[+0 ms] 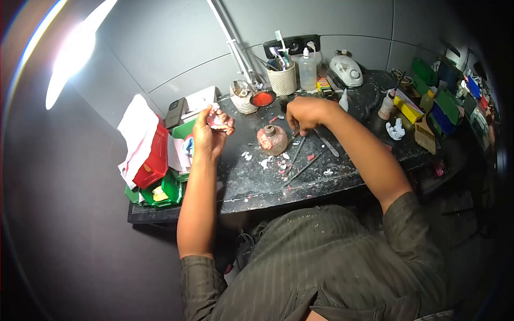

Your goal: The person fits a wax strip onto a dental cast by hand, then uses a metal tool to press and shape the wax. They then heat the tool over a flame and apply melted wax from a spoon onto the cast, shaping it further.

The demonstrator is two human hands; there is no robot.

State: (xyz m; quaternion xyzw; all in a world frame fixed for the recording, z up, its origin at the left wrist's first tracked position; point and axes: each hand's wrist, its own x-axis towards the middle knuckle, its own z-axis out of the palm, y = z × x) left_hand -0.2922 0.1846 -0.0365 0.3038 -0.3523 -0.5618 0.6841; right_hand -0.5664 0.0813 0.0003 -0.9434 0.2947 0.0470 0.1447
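Note:
Raised over the left part of the black bench, my left hand (210,132) is closed around a small pink and white denture piece (217,120). My right hand (308,114) reaches down over the bench with bent fingers, near the upper ends of some thin tools (299,150); whether it grips one is hidden. Between the hands stands a round glass burner (273,140) with pink wax on its side. A flat metal blade (327,143) lies just below my right hand. White and pink scraps are scattered around the burner.
Behind are a red dish (263,99), a cup of brushes (282,79), a clear bottle (307,71) and a white device (346,70). Red (152,166) and green bins with papers stand left, beside a phone (175,112). A yellow box (408,109) and crumpled white material (395,129) lie right.

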